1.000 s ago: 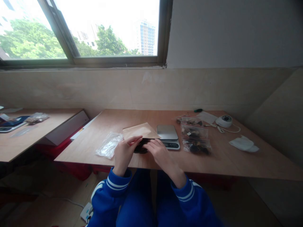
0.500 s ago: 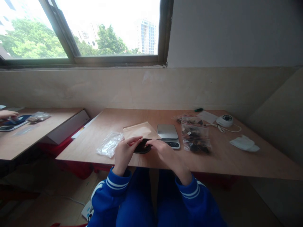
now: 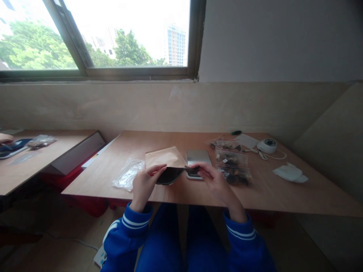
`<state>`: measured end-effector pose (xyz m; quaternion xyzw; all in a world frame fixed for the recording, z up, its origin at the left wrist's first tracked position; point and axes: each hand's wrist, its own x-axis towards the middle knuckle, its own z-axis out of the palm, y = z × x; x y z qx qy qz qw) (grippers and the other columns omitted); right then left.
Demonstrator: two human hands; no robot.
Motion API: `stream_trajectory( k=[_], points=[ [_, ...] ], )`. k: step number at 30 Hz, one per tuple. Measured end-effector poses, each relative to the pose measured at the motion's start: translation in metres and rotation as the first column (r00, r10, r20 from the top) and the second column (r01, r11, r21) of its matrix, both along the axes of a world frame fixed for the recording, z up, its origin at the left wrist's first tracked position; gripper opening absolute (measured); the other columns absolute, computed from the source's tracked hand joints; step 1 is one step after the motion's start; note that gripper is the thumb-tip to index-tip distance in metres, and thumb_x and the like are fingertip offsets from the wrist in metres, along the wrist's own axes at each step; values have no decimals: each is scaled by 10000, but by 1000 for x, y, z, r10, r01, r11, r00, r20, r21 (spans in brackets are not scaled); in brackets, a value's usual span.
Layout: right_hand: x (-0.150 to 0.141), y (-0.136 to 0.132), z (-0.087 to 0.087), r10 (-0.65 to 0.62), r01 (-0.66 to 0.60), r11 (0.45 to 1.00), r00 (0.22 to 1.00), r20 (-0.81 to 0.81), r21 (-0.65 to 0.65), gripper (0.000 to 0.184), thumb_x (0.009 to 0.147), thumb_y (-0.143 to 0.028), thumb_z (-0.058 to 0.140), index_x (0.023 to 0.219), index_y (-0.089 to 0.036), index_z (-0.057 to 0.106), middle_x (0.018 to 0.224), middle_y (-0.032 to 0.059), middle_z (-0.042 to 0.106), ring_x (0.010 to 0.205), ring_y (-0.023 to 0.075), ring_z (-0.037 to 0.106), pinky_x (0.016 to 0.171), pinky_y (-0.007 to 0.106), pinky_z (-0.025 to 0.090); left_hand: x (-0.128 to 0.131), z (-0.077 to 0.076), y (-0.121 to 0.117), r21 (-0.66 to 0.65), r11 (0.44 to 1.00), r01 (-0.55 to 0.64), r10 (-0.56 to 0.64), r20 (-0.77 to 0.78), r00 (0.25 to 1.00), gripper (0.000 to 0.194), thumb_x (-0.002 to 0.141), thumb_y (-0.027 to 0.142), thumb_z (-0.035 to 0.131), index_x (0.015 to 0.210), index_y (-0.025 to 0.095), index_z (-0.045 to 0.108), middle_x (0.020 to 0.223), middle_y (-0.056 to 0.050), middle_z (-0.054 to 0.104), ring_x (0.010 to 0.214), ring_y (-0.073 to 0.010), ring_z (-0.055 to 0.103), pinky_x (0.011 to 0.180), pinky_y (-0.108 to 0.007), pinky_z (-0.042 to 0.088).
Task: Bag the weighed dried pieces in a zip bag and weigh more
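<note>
My left hand pinches the mouth of a brown paper pouch that lies on the wooden table, holding its dark opening wide. My right hand is to the right of the opening, over the front of a small digital scale. Its fingers are curled together; whether they hold anything I cannot make out. A crumpled clear plastic bag lies just left of my left hand.
Clear zip bags of dark pieces lie right of the scale. Farther right are a white round device with a cord and a white cloth. Another person's hand rests on a second table at the left.
My right hand has moved away from the pouch mouth to the right, over the scale. The left hand still holds the pouch, whose opening now gapes wider.
</note>
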<state>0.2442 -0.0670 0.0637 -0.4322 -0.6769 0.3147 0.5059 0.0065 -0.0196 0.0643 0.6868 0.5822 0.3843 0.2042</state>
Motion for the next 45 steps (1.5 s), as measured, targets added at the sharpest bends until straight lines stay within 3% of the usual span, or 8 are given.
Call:
stream_trajectory(
  k=[3,6,13,27,37,40,43,45],
  points=[
    [27,24,-27,-293,296,954,955,-46,49,269,901,-328,508,1125,-203,586,1122,78,670,1019,195,643,888,335,514,-5,-6,-6,8,1000,-10,10,26,1000,211,788,448,624,906,329,751,882,38,763,806,-191,708,734,-260,527],
    [41,60,-54,-460,452,887,860,220,89,265,896,-288,502,1094,-141,602,1044,112,692,927,202,661,834,342,516,-9,-15,-16,31,999,9,-12,80,997,222,793,448,614,906,316,752,932,35,758,865,-194,702,767,-264,531],
    [33,103,-86,-482,462,869,712,511,177,152,796,-159,607,932,-159,673,996,124,678,978,277,587,878,424,420,-16,-26,-29,-17,997,70,-68,119,991,250,784,471,612,930,319,746,948,44,756,947,-213,690,839,-290,537],
    [36,100,-87,-589,524,808,705,394,271,147,842,-281,561,898,-212,678,931,64,718,904,237,609,822,352,428,-12,-40,-28,-48,997,61,-54,132,990,232,760,469,645,926,343,747,989,65,742,943,-235,693,782,-307,566],
    [49,96,-90,-694,646,720,672,260,254,282,857,-356,483,803,-167,685,960,151,689,1041,293,576,935,488,393,-12,-37,-26,30,999,27,-31,147,989,241,757,468,647,920,324,750,926,47,757,923,-238,698,769,-314,567],
    [28,69,-60,-605,580,791,789,107,193,307,891,-376,448,933,-172,673,1076,136,660,1125,264,544,965,456,400,-11,-31,-23,31,1000,-4,-1,160,987,233,762,468,644,903,318,752,918,43,759,928,-226,694,795,-305,549],
    [0,32,-17,-95,92,995,992,-84,-41,327,947,-382,392,1035,-199,648,1034,72,682,936,188,642,850,354,500,-7,-19,-16,19,999,-33,29,162,986,218,759,472,647,875,322,755,908,44,760,890,-208,698,796,-290,535],
    [-21,13,4,246,-247,967,969,-18,-55,349,970,-345,360,1030,-207,675,1140,59,655,1043,174,613,923,333,479,-4,-10,-9,14,998,-58,55,163,985,217,756,473,649,873,324,754,897,44,760,858,-202,702,771,-282,535]
  ],
)
